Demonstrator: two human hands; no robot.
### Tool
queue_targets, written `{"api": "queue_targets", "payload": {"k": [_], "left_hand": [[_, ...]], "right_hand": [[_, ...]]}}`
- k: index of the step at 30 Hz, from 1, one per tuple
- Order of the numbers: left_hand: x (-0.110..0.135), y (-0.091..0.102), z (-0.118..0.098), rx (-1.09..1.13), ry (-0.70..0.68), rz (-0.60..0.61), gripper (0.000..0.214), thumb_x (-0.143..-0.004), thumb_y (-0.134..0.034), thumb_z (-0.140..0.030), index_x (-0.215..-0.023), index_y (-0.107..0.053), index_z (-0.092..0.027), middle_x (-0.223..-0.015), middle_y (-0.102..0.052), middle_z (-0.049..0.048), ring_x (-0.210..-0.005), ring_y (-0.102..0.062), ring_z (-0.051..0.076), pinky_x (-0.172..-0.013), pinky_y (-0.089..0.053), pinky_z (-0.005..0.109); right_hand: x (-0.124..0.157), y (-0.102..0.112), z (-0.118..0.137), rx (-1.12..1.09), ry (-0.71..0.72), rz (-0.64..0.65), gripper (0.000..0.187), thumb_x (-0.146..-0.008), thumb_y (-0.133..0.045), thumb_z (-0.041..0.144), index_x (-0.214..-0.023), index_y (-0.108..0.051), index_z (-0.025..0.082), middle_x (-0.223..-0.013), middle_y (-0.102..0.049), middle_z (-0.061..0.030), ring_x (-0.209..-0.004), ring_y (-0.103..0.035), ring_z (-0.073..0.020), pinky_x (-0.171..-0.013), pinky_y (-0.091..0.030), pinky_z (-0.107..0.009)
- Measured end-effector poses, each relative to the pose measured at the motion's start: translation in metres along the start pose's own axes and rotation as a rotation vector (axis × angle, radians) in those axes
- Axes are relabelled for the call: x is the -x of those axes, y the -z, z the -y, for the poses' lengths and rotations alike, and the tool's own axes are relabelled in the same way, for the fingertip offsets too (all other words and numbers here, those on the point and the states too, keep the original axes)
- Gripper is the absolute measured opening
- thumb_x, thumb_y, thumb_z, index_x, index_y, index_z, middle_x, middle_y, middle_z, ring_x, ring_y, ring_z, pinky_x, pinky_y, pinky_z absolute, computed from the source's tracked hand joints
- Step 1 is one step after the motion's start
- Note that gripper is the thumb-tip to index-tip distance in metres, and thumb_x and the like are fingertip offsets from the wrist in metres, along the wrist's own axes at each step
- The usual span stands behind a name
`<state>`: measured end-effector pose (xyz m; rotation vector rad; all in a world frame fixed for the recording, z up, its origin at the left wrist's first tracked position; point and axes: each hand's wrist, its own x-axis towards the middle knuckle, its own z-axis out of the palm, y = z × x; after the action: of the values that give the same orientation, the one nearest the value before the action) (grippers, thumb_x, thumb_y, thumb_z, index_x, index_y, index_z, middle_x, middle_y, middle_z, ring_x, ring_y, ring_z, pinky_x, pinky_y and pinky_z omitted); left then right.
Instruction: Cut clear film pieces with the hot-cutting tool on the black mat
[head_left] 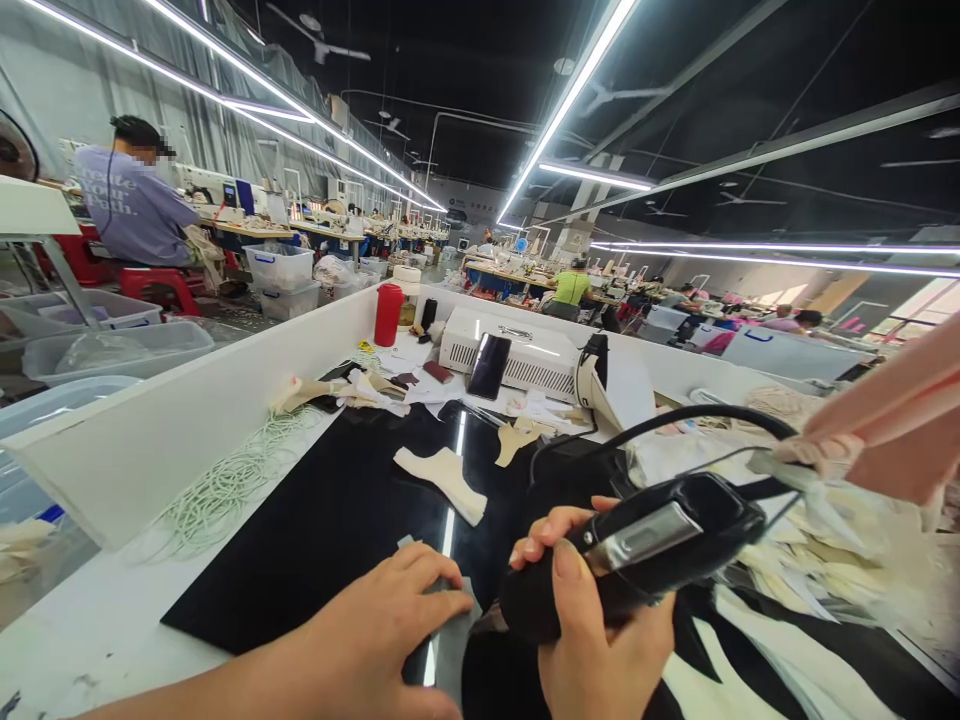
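Observation:
My right hand is wrapped round a black handheld tool with a metal plate on its side and a thick black cable looping away behind it. My left hand lies flat, fingers stretched, on a small grey fabric piece on the glossy black work surface. A cream fabric cut-out lies on the black surface just beyond my left hand. Another tan cut-out lies further back.
A white wall borders the table on the left, with cream cords beside it. At the back stand a white machine, a phone and a red bottle. Pale fabric scraps pile at right. Other people sit working at far tables.

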<state>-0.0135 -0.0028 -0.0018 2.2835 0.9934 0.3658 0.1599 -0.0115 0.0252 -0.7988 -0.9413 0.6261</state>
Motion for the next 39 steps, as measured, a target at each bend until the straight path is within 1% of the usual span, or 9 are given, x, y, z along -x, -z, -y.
{"api": "queue_targets", "payload": {"k": [4,8,11,18,22,25,29,35,39], "left_hand": [[0.001,-0.002,0.000,0.002,-0.008,-0.011,0.068,-0.067,-0.093,-0.030,-0.130,-0.069,-0.023,-0.135,-0.060,0.0095,-0.122,-0.056,0.032,-0.111,-0.047,0.047],[0.002,-0.007,0.003,-0.001,-0.058,-0.059,0.068,-0.066,-0.091,-0.029,-0.130,-0.068,-0.025,-0.134,-0.061,0.0084,-0.119,-0.058,0.031,-0.110,-0.047,0.047],[0.003,-0.010,0.006,0.010,-0.088,-0.084,0.068,-0.067,-0.091,-0.031,-0.131,-0.068,-0.028,-0.134,-0.061,0.0071,-0.119,-0.057,0.031,-0.109,-0.048,0.046],[0.001,-0.007,0.007,-0.031,-0.089,-0.068,0.071,-0.065,-0.094,-0.032,-0.131,-0.068,-0.023,-0.134,-0.061,0.0089,-0.121,-0.057,0.032,-0.109,-0.047,0.045],[0.002,-0.008,0.008,-0.036,-0.096,-0.077,0.071,-0.064,-0.095,-0.032,-0.130,-0.068,-0.024,-0.134,-0.061,0.0085,-0.120,-0.057,0.031,-0.107,-0.048,0.043],[0.003,-0.009,0.007,-0.038,-0.105,-0.084,0.071,-0.064,-0.095,-0.032,-0.129,-0.068,-0.023,-0.132,-0.062,0.0089,-0.119,-0.058,0.031,-0.108,-0.048,0.043],[0.002,-0.007,0.005,-0.040,-0.121,-0.103,0.066,-0.067,-0.093,-0.034,-0.128,-0.069,-0.023,-0.131,-0.063,0.0091,-0.118,-0.059,0.032,-0.108,-0.047,0.045],[0.001,-0.010,0.009,-0.035,-0.141,-0.110,0.061,-0.075,-0.086,-0.044,-0.129,-0.068,-0.024,-0.131,-0.062,0.0100,-0.119,-0.058,0.032,-0.107,-0.048,0.047],[0.002,-0.010,0.010,-0.032,-0.152,-0.114,0.063,-0.075,-0.086,-0.047,-0.130,-0.068,-0.024,-0.132,-0.062,0.0099,-0.120,-0.058,0.032,-0.107,-0.048,0.046]], "right_hand": [[0.001,-0.001,0.004,-0.019,-0.014,0.000,0.035,-0.088,-0.078,0.028,-0.114,-0.055,0.028,-0.079,-0.066,0.0037,-0.062,-0.062,-0.0144,-0.059,-0.056,-0.032],[0.008,-0.004,0.010,-0.070,-0.047,-0.009,0.035,-0.088,-0.078,0.032,-0.115,-0.055,0.028,-0.080,-0.064,0.0043,-0.064,-0.062,-0.0144,-0.061,-0.054,-0.033],[0.014,-0.006,0.013,-0.058,-0.046,-0.004,0.033,-0.089,-0.076,0.034,-0.114,-0.056,0.029,-0.080,-0.062,0.0049,-0.063,-0.061,-0.0139,-0.061,-0.053,-0.033],[0.013,-0.007,0.015,-0.024,-0.107,-0.030,0.034,-0.088,-0.078,0.034,-0.113,-0.055,0.031,-0.081,-0.063,0.0063,-0.064,-0.062,-0.0130,-0.066,-0.053,-0.034],[0.012,-0.006,0.017,-0.080,-0.080,-0.047,0.037,-0.086,-0.081,0.035,-0.113,-0.057,0.030,-0.080,-0.063,0.0064,-0.065,-0.061,-0.0130,-0.063,-0.054,-0.032],[0.012,-0.005,0.015,-0.108,-0.061,-0.026,0.036,-0.086,-0.080,0.034,-0.114,-0.057,0.030,-0.080,-0.063,0.0056,-0.065,-0.061,-0.0130,-0.062,-0.055,-0.031],[0.014,-0.004,0.011,-0.083,-0.033,0.027,0.034,-0.088,-0.079,0.033,-0.114,-0.058,0.029,-0.080,-0.064,0.0042,-0.067,-0.061,-0.0142,-0.061,-0.056,-0.032],[0.015,-0.006,0.015,-0.057,-0.108,-0.023,0.032,-0.088,-0.079,0.033,-0.112,-0.057,0.031,-0.080,-0.063,0.0063,-0.065,-0.061,-0.0124,-0.065,-0.055,-0.031],[0.017,-0.001,0.021,-0.081,-0.051,0.005,0.032,-0.087,-0.078,0.033,-0.111,-0.059,0.029,-0.078,-0.063,0.0049,-0.065,-0.060,-0.0137,-0.058,-0.056,-0.030]]}}
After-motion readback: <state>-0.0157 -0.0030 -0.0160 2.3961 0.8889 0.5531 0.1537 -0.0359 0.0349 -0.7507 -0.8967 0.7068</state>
